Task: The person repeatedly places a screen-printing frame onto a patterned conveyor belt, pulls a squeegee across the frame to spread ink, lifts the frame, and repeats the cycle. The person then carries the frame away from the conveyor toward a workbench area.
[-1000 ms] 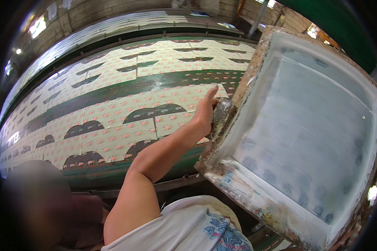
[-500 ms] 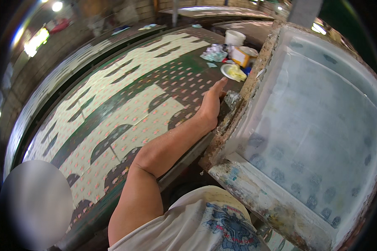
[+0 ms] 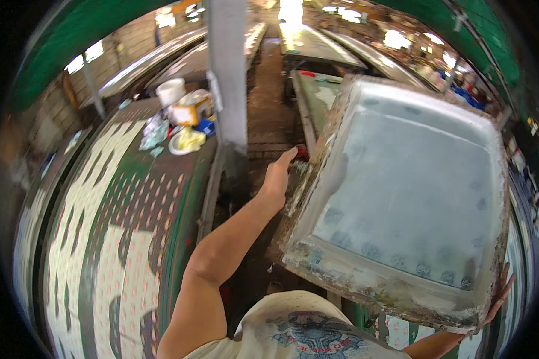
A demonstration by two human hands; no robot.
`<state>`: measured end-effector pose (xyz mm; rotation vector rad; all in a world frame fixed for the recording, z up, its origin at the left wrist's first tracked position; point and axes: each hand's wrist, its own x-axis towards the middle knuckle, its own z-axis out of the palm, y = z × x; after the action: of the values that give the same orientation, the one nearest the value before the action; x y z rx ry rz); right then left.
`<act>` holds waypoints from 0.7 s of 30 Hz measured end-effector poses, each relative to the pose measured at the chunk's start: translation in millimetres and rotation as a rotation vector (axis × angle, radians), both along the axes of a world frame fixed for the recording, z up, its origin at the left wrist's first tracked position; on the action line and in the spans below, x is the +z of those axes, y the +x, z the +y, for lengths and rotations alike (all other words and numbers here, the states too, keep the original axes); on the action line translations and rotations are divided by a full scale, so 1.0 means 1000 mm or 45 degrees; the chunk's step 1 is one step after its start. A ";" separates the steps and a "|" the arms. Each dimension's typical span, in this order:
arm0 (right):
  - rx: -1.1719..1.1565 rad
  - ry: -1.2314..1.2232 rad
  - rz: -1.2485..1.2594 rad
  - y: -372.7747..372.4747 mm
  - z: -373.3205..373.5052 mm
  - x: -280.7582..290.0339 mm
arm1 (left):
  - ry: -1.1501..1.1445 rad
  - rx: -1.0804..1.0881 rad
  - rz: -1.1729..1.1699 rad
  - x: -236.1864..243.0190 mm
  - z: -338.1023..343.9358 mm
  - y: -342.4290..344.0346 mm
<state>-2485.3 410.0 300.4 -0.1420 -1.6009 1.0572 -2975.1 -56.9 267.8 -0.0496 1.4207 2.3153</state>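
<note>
A large screen printing frame [image 3: 407,185] is held up in front of me, tilted, with a pale blue-grey mesh and a crusted, paint-stained rim. Dark, roundish printed marks run along the mesh's lower part. My left hand [image 3: 278,179] grips the left side of the rim, some of its fingers hidden behind it. At the lower right corner my right hand [image 3: 498,299] holds the opposite side, its fingers partly showing past the edge.
To the left stretches a long printing table [image 3: 188,203] with patterned cloth pieces [image 3: 126,257]. On its far end stand a white bucket [image 3: 171,91], an orange-and-white box [image 3: 185,113] and a plate [image 3: 176,143] with yellow stuff. A grey post [image 3: 227,78] rises beside the aisle. More tables [image 3: 317,45] lie beyond.
My view has swung right, away from the left table toward the aisle. The frame has come along in my hands, and my right hand now shows at its lower right corner.
</note>
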 end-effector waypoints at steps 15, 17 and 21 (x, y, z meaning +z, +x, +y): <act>-0.032 -0.368 0.342 -0.063 0.182 -0.063 | -0.392 -0.240 0.036 -0.053 0.349 -0.171; -0.111 -0.370 0.380 -0.064 0.168 -0.063 | -0.331 -0.347 0.068 -0.062 0.373 -0.193; -0.266 -0.389 0.404 -0.064 0.148 -0.072 | -0.326 -0.466 0.095 -0.056 0.418 -0.213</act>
<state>-2549.5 557.8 228.7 -0.3228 -1.1097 1.0942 -3188.2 361.0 211.3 0.2068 1.6042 1.8506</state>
